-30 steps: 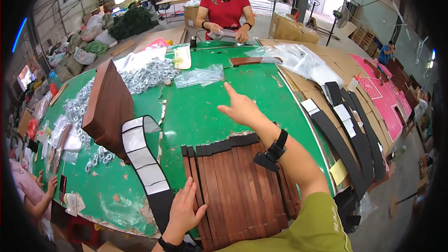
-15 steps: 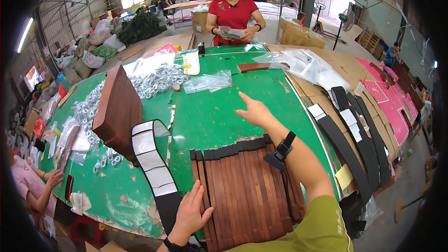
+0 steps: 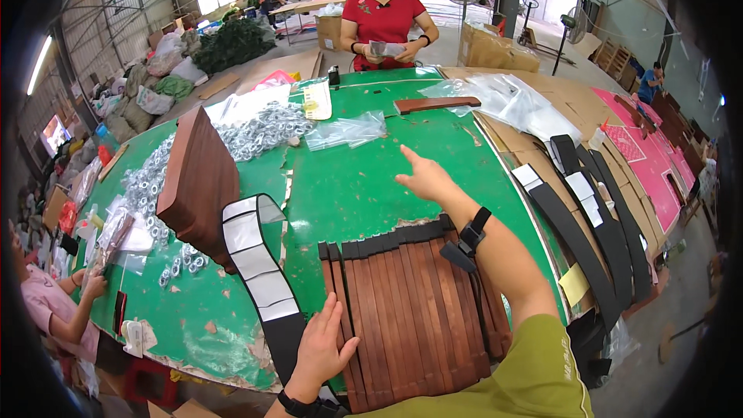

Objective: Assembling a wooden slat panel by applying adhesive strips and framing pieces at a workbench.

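Observation:
A row of brown wooden slats (image 3: 410, 317) with black-capped far ends stands packed side by side in front of me. My left hand (image 3: 323, 348) rests against the row's left side, fingers straight and thumb apart, holding nothing. Beyond the row, my right hand (image 3: 428, 176) is over the green table (image 3: 356, 186) with its index finger stretched out and thumb apart; the other fingers are partly hidden, and no object shows in it. A black strip with white pads (image 3: 259, 267) curves along the left of the slats. Left of it stands a tall stack of wooden slats (image 3: 203, 174).
Metal rings (image 3: 263, 131) lie heaped at far left. Clear plastic bags (image 3: 348, 133) and a single wooden slat (image 3: 437, 104) lie farther back. Black strips (image 3: 576, 236) cover cardboard at right. A red-shirted person (image 3: 385, 27) stands opposite; another (image 3: 58, 306) works at left.
The view has shifted slightly. My hands keep nearly the same pose. The person opposite has moved the plastic packet in their hands, and the person at left has shifted a plastic-wrapped piece.

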### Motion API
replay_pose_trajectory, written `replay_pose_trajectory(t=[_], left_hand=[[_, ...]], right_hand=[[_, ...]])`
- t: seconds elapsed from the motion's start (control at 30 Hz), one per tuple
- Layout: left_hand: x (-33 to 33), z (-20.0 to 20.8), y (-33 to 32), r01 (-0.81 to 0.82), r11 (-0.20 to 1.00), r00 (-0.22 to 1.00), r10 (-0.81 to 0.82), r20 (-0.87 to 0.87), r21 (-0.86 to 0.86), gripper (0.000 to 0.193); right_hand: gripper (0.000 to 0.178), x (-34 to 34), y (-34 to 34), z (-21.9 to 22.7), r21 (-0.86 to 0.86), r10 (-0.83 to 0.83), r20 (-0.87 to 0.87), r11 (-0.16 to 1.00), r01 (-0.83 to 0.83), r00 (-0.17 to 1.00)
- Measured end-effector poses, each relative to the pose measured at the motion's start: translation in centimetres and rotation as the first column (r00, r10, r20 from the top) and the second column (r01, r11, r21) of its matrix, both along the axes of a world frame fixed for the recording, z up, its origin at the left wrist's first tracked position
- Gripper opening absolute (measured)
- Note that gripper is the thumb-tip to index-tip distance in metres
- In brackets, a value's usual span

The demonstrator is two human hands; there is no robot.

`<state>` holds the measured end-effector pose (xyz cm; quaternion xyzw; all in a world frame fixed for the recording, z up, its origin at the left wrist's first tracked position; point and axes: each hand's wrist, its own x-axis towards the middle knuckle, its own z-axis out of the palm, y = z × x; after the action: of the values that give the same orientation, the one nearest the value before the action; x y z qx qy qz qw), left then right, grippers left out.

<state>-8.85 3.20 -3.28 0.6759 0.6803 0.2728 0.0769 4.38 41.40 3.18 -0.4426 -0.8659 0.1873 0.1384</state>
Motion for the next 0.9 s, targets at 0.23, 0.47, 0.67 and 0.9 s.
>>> replay_pose_trajectory(t=[0.23,0.47,0.67,0.9], left_hand=[[-0.4,-0.2,-0.1,-0.009,0.999,1.000,0.009,-0.001,0.046,0.075],[0.1,0.2,0.4,0.003,1.000,1.000,-0.003,0.018,0.014,0.076],[-0.4,0.1,-0.1,0.005,1.000,1.000,-0.004,-0.014,0.021,0.077],[0.0,0.3,0.2,0.018,0.999,1.000,-0.019,0.020,0.038,0.077]], right_hand=[[0.079,-0.5,0.3,0.2,-0.025,0.010,0.032,1.000,-0.009,0.999],[0.073,0.5,2.2,-1.9,0.024,0.043,-0.031,0.999,-0.042,0.999],[0.071,-1.0,1.2,-2.0,-0.022,0.052,-0.015,0.998,-0.052,0.999],[0.072,0.5,1.4,-2.0,-0.033,0.111,-0.019,0.993,-0.111,0.994]])
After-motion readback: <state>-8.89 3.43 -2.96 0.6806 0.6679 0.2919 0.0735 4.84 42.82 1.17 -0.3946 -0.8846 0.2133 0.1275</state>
